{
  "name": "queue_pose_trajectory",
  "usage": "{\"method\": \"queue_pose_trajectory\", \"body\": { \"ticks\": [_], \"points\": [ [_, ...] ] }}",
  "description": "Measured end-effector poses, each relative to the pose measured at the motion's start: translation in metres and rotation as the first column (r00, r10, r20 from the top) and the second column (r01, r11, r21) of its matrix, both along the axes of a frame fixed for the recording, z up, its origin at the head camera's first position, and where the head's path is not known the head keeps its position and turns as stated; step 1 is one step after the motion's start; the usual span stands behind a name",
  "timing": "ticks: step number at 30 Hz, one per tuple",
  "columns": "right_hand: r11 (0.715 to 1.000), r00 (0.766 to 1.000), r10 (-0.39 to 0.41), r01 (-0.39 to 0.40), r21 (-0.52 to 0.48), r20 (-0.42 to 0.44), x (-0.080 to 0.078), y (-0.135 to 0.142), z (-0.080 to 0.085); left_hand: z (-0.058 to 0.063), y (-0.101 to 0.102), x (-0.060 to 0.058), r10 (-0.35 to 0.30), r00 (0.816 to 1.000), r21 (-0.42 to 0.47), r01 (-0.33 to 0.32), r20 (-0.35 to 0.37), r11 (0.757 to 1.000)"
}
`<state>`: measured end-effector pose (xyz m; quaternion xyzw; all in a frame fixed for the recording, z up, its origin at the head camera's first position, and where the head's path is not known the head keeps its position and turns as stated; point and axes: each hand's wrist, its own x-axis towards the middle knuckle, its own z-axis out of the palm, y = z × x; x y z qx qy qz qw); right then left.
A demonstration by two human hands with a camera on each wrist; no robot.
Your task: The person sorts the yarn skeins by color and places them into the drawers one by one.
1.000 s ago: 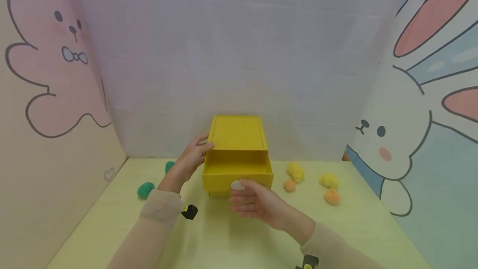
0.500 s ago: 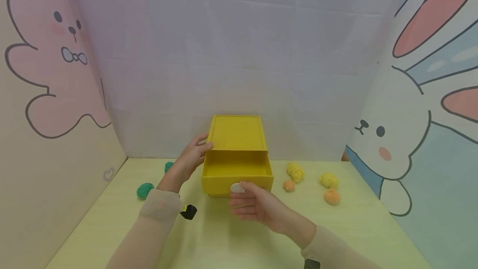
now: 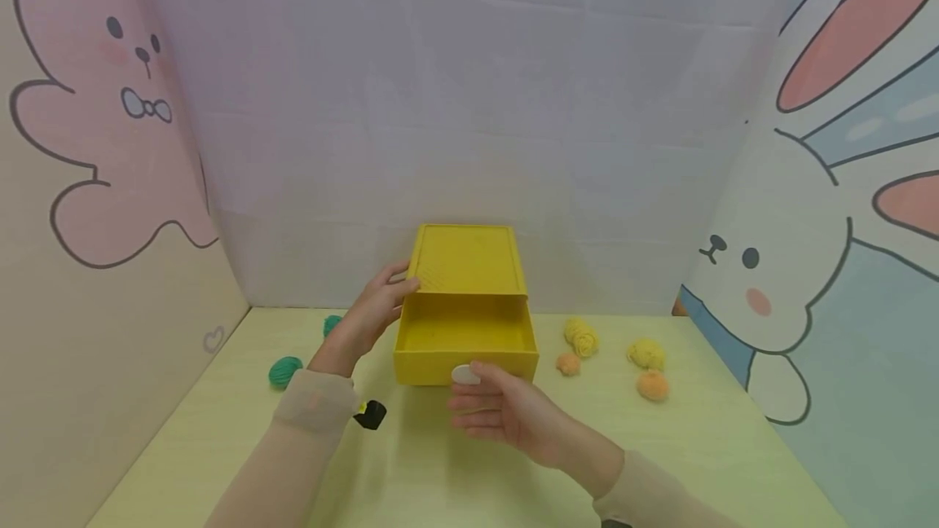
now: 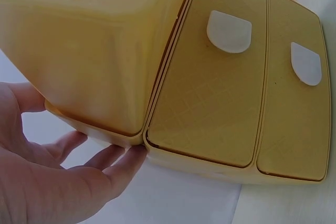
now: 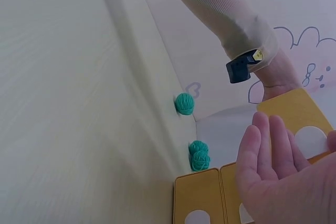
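A small yellow drawer cabinet (image 3: 465,259) stands at the back of the table, its top drawer (image 3: 433,365) pulled out and the yellow inner floor showing. Two lower drawers (image 4: 291,114) with white tabs are closed in the left wrist view. My left hand (image 3: 370,316) holds the cabinet's left side, thumb at the top front corner and fingers along the side wall. At the front, my right hand (image 3: 513,418) pinches the top drawer's white handle (image 3: 465,375) with thumb and index finger. The other fingers of that hand extend below the handle, as the right wrist view shows.
Green yarn balls (image 3: 284,371) lie on the table left of the cabinet. To its right are yellow yarn bundles (image 3: 582,337) and small orange balls (image 3: 652,385). A pale wall (image 3: 469,104) rises close behind, with cartoon-printed walls on both sides.
The top drawer has come a little further out toward me, with my right hand moving along at its handle. My left hand has stayed at the cabinet's side.
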<state>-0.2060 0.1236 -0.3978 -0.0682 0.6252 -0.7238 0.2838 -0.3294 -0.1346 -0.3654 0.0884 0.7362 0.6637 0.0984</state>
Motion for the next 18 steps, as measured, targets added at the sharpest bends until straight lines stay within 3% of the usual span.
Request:
{"method": "queue_pose_trajectory", "body": {
  "ticks": [12,18],
  "points": [
    [0.999,0.999,0.035,-0.035,0.02,-0.003,0.005,0.0,-0.001,0.001,0.001,0.001,0.007,1.0,-0.01,-0.007,0.004,1.0],
    [0.992,0.993,0.121,-0.121,0.041,-0.011,0.005,0.015,-0.007,0.001,0.001,0.002,0.004,1.0,-0.011,-0.004,0.005,1.0]
  ]
}}
